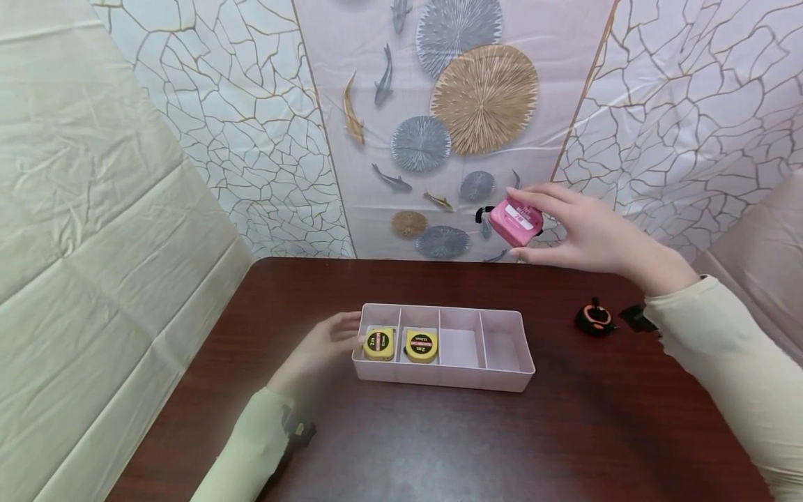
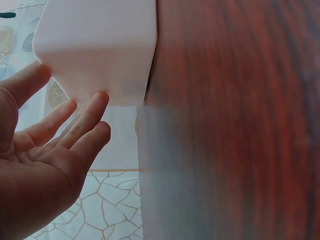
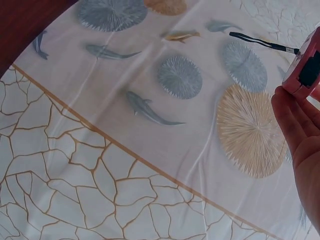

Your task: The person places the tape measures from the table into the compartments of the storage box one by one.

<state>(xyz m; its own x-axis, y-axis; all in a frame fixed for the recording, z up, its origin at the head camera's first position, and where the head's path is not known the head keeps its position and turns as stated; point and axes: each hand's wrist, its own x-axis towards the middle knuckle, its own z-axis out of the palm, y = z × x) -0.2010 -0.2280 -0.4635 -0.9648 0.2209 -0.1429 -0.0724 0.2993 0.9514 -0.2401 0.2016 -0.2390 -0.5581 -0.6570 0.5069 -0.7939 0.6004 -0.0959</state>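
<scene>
A pink tape measure (image 1: 516, 222) with a black wrist strap is pinched between the thumb and fingers of my right hand (image 1: 580, 226), raised above the table in front of the backdrop. In the right wrist view only part of the pink case (image 3: 303, 72) shows, at the right edge. My left hand (image 1: 316, 352) rests its fairly straight fingertips against the left end of a pale pink divided box (image 1: 439, 376). The left wrist view shows those fingertips on the box's end wall (image 2: 97, 65). Two yellow tape measures (image 1: 379, 344) lie in the box's two left compartments.
A black and orange tape measure (image 1: 594, 318) lies on the dark wooden table (image 1: 401, 446), right of the box. Behind the table hangs a patterned cloth (image 1: 420, 84) with fish and round shapes. A plain cream cloth (image 1: 81, 230) hangs along the left side.
</scene>
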